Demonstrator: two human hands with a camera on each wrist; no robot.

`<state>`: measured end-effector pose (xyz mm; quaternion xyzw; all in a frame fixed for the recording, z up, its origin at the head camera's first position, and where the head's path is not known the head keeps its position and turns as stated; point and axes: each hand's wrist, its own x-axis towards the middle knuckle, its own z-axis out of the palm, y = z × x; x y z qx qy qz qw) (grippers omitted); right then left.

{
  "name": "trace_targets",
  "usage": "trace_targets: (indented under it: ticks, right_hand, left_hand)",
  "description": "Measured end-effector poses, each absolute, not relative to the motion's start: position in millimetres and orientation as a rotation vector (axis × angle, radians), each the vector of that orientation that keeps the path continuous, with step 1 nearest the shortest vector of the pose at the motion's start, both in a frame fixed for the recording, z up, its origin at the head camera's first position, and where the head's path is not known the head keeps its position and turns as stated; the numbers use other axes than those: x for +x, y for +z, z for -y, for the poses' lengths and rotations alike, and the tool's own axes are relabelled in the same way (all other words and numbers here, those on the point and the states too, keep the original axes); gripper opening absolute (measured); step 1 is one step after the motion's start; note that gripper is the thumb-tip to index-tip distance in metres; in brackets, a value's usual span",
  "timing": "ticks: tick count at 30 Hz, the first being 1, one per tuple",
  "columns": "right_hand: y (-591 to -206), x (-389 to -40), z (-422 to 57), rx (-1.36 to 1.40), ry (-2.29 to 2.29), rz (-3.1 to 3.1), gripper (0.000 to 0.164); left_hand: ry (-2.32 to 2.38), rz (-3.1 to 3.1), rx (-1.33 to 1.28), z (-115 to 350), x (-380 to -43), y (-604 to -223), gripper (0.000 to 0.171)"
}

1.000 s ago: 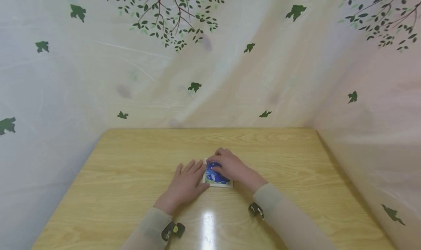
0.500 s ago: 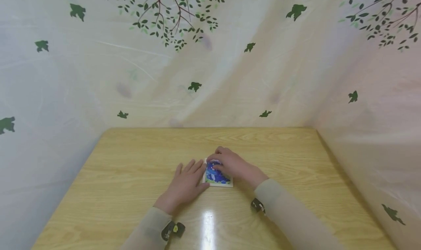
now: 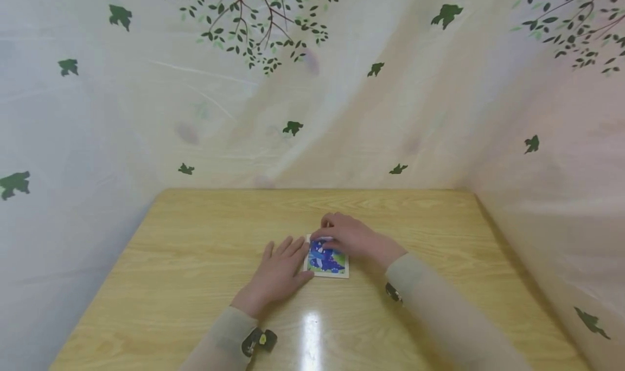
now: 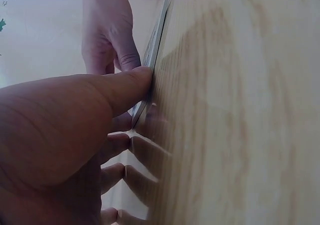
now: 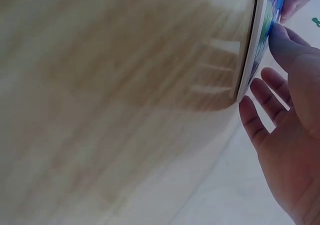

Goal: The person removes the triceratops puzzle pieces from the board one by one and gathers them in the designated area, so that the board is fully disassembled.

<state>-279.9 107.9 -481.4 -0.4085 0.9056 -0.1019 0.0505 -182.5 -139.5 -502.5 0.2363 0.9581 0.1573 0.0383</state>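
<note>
A small square picture board (image 3: 326, 262) with a white border lies flat on the table, showing a blue cartoon figure on green and blue. My left hand (image 3: 275, 276) rests palm down with fingers spread, its thumb at the board's lower left corner and forefinger along the left edge. In the left wrist view that thumb (image 4: 132, 82) touches the board's edge (image 4: 159, 32). Over the board's top is my right hand (image 3: 352, 235). Its thumb (image 5: 285, 47) touches the picture in the right wrist view, while the other fingers reach around the far edge; the forefinger's tip is partly hidden.
The wooden table (image 3: 415, 224) extends around both hands, with a bright light reflection in front. A pale curtain (image 3: 234, 105) printed with leaves and branches encloses the back and sides. Small dark devices (image 3: 259, 341) are strapped at both wrists.
My right hand has shifted slightly up and to the right, uncovering more of the picture's right side. The left hand keeps its place against the board. The view has shifted a little.
</note>
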Motion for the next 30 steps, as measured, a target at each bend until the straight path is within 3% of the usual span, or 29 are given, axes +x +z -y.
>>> trace_targets:
  ticks: [12, 30]
  right_hand:
    - [-475, -293, -102, -1.333, -0.220, -2.689, 0.034]
    - [-472, -297, -94, -1.213, -0.317, -2.627, 0.038]
  left_hand:
    - [0.483, -2.926, 0.716, 139, -186, -501, 0.075]
    - [0.456, -2.944, 0.726, 139, -187, -503, 0.073]
